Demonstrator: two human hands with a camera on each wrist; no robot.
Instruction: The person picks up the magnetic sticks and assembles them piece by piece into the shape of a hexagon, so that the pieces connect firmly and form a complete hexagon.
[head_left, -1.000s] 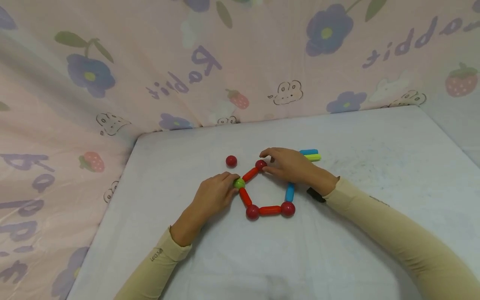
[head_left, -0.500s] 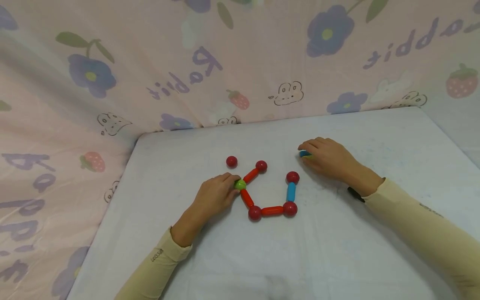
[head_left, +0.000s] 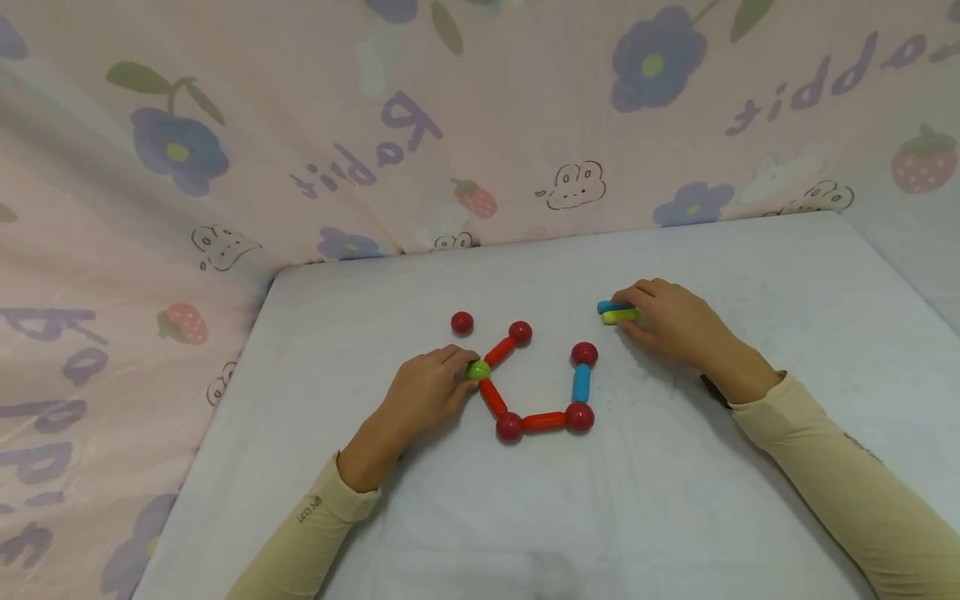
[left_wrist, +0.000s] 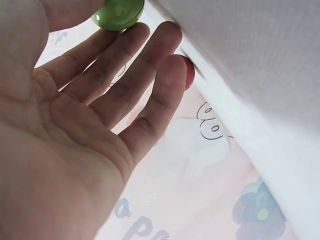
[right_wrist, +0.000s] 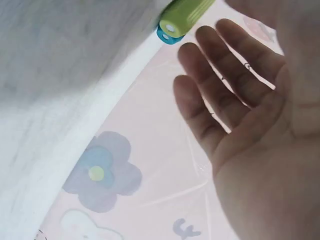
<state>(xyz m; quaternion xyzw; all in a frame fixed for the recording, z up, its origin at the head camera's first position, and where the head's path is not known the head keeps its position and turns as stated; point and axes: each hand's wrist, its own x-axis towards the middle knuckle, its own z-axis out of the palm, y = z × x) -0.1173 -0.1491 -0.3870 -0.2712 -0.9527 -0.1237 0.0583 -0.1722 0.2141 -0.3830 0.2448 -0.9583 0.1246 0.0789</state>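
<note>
In the head view, my left hand (head_left: 427,385) pinches a green ball (head_left: 478,370) between thumb and fingers. The ball joins two red magnetic rods (head_left: 501,352), part of an unclosed figure of rods and dark red balls. Its far tip is a red ball (head_left: 520,332); on the right, a blue rod (head_left: 581,383) ends in another red ball (head_left: 584,354). My right hand (head_left: 678,329) reaches to a yellow-green rod (head_left: 618,317) and a blue rod (head_left: 606,307) lying side by side. In the right wrist view its fingers (right_wrist: 192,57) are extended and apart, near the rods.
A loose red ball (head_left: 462,323) lies beyond the left hand. The white table (head_left: 450,517) is bounded at the back and left by a pink printed curtain (head_left: 495,133). A dark item (head_left: 716,390) shows beneath the right wrist.
My right hand has gone from the figure's far red ball, off to the right, to the two loose rods, which now show more. My left hand stays at the green ball.
</note>
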